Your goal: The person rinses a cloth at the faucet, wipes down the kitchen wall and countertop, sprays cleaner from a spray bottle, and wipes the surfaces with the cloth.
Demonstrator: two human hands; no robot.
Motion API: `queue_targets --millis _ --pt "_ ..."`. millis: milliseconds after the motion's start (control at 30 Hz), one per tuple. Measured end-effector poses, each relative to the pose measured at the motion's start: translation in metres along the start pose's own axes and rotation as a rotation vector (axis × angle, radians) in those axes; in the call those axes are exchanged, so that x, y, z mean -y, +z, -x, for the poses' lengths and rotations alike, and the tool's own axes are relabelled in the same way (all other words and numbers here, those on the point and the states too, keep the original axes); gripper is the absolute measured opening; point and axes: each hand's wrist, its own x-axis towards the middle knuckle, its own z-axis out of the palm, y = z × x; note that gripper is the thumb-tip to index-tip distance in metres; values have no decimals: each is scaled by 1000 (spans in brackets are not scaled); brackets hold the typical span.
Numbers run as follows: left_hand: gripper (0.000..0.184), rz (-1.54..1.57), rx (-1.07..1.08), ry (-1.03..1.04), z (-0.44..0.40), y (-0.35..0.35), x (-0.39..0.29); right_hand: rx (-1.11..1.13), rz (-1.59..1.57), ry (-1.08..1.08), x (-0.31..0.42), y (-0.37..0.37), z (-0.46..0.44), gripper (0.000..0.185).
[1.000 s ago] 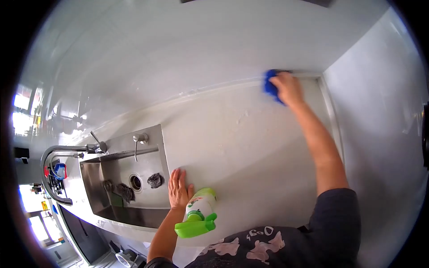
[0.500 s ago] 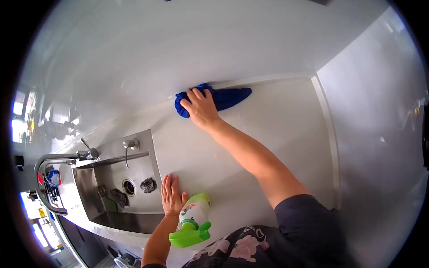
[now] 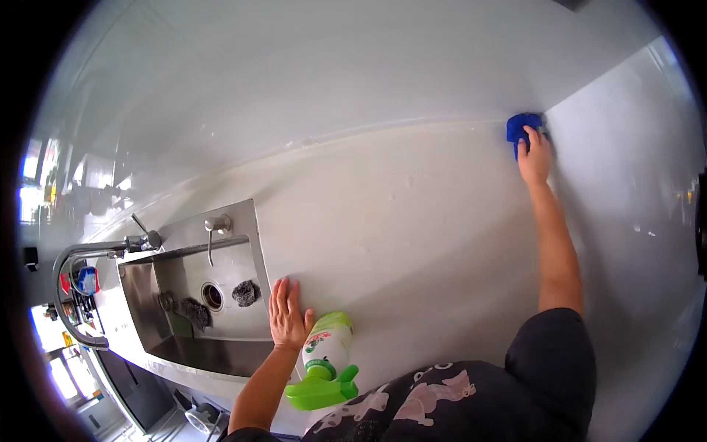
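My right hand (image 3: 535, 153) is closed over a blue cloth (image 3: 521, 127), bunched up in the far right corner where the countertop (image 3: 412, 214) meets the two walls. Part of the cloth is hidden under my fingers. My left hand (image 3: 288, 315) lies flat on the counter beside the sink's right edge, fingers stretched out, holding nothing. Just right of that hand stands a spray bottle (image 3: 329, 346) with a green trigger head and a white-and-green body.
A steel sink (image 3: 259, 243) is set in the counter at left, with two dark scouring pads (image 3: 244, 293) inside. A curved faucet (image 3: 62, 295) and a soap dispenser (image 3: 218, 223) stand by it. Walls bound the counter at back and right (image 3: 626, 169).
My right hand has carried the blue cloth from the back edge's middle rightward into the corner. The cloth is now more bunched. My left hand stays flat by the sink.
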Motion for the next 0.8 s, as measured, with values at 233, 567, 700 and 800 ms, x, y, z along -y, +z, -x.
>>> queue_targets --millis 233,567,700,800 --pt "57 -13 -18 35 -1 -2 -1 179 -276 161 199 24 33 22" --pt "58 -26 -66 36 2 9 6 418 -83 -6 37 -15 -15 28" --pt "60 -28 -9 -1 0 3 0 401 251 324 44 2 -11 23" --pt "60 -7 -11 1 -2 -1 -4 428 290 428 127 4 -5 27"
